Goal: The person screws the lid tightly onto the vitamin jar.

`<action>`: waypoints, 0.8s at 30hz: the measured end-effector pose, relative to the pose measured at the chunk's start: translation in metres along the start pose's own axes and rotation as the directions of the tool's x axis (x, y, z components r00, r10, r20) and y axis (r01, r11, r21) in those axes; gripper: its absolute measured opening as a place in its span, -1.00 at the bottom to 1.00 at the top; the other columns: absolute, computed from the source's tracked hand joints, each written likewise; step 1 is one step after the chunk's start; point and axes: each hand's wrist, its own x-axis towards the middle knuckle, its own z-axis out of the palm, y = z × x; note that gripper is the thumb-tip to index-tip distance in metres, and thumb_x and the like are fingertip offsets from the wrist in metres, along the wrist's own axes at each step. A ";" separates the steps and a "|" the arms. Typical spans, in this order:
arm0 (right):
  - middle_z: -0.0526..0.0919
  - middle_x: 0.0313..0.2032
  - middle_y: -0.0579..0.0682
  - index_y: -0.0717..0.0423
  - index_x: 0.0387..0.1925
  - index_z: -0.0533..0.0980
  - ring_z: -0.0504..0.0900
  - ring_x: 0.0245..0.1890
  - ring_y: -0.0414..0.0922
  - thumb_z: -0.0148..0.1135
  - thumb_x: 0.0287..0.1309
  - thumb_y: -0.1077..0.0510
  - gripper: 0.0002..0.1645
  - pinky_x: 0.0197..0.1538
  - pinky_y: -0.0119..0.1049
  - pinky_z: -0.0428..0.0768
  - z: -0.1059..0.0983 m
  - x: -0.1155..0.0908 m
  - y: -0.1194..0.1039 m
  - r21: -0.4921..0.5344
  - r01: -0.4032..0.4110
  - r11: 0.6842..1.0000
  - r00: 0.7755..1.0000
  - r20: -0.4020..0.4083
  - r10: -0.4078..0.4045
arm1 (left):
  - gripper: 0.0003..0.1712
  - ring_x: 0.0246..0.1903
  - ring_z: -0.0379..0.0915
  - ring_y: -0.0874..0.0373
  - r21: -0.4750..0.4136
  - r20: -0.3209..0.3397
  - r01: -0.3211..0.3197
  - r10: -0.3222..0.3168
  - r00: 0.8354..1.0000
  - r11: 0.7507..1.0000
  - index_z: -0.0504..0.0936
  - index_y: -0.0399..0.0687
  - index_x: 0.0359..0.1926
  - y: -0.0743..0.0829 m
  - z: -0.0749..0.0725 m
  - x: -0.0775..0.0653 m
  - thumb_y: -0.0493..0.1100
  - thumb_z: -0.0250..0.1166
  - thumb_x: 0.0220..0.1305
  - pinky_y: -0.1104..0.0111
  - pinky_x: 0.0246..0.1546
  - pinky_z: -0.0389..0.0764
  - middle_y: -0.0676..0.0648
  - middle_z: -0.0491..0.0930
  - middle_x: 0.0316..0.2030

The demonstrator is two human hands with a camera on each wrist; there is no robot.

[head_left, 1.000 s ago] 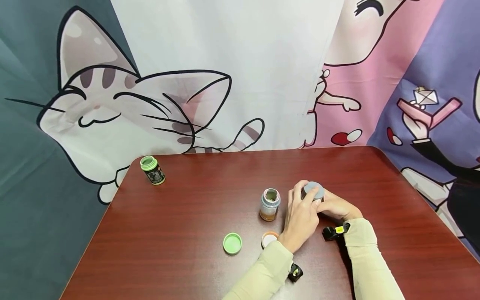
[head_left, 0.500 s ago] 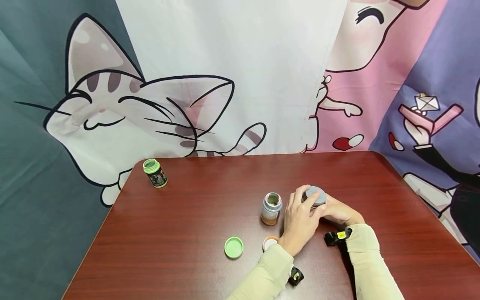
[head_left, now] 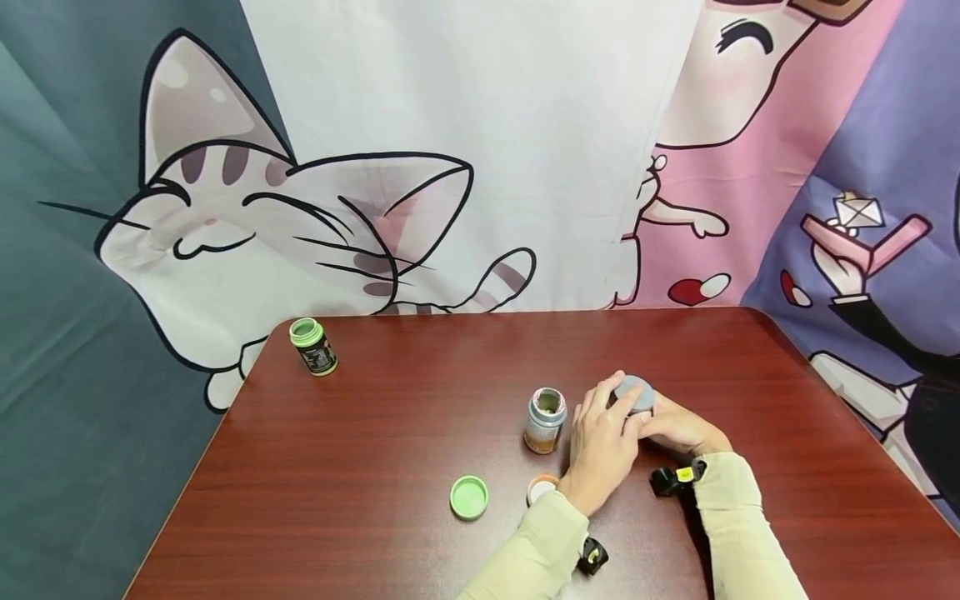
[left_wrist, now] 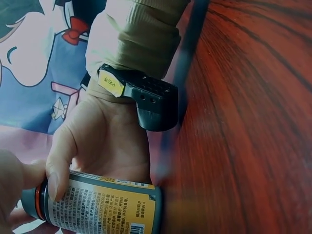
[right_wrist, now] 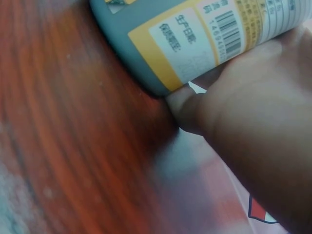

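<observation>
My left hand (head_left: 602, 454) reaches in from above, fingers curled round the grey cap (head_left: 636, 395), while my right hand (head_left: 681, 427) grips the jar (left_wrist: 105, 207) beneath. I judge this the cap-turning step; the next move calls for a firm right hold. Just left of my left fingers stands an open jar (head_left: 545, 422). My forearms converge.

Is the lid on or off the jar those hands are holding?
On: the grey lid covers the jar's top. I can't tell if it's screwed tight.
</observation>
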 end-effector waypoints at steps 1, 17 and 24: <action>0.48 0.03 -0.11 0.10 0.16 0.25 0.47 0.01 -0.22 0.06 0.09 0.42 -0.42 0.07 -0.33 0.43 0.000 0.000 0.000 -0.006 0.002 1.000 1.000 0.001 -0.002 | -0.61 0.07 0.36 0.19 -0.001 -0.011 -0.006 0.006 1.000 1.000 0.59 0.12 0.02 0.000 0.000 0.000 0.01 0.25 0.15 0.34 -0.17 0.40 0.06 0.39 0.16; 0.51 0.00 -0.09 0.11 0.13 0.28 0.49 0.00 -0.22 0.06 0.10 0.42 -0.47 0.04 -0.30 0.46 -0.001 0.000 0.001 -0.002 -0.025 1.000 1.000 -0.007 0.025 | -0.61 0.11 0.31 0.18 -0.004 -0.056 -0.018 0.018 0.998 1.000 0.62 0.09 -0.02 -0.001 0.004 -0.001 0.05 0.27 0.13 0.28 -0.03 0.31 0.04 0.42 0.15; 0.47 0.07 -0.07 0.12 0.18 0.24 0.46 0.03 -0.21 0.07 0.07 0.43 -0.40 0.07 -0.32 0.44 -0.001 0.000 0.002 0.016 0.006 1.000 1.000 0.012 -0.007 | -0.63 0.08 0.32 0.15 -0.001 -0.019 -0.028 0.028 0.999 1.000 0.59 0.05 0.02 0.000 0.003 -0.002 -0.03 0.23 0.17 0.30 -0.02 0.33 0.02 0.38 0.19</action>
